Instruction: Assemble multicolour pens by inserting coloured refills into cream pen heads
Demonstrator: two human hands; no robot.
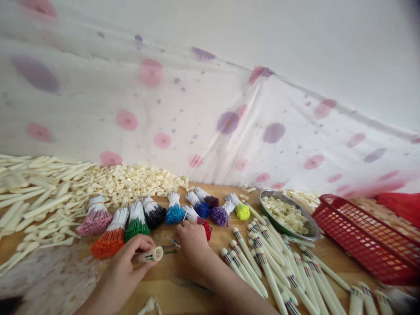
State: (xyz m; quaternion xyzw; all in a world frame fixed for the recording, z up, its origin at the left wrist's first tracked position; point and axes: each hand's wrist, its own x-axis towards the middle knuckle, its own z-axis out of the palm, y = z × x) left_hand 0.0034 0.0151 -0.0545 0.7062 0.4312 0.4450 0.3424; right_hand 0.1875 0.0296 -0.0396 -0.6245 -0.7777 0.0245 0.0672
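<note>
My left hand is closed round a cream pen barrel, held sideways with its open end pointing right. My right hand rests knuckles-up on the wooden table, fingers curled at the bundle of red refills; what they pinch is hidden. A thin refill lies between the hands. A row of rubber-banded refill bundles fans out just beyond: pink, orange, green, black, blue, purple and yellow-green.
Several assembled cream pens lie at the right. A metal bowl holds small cream parts beside a red plastic basket. Heaps of cream barrels and clips cover the back left. A spotted plastic sheet hangs behind.
</note>
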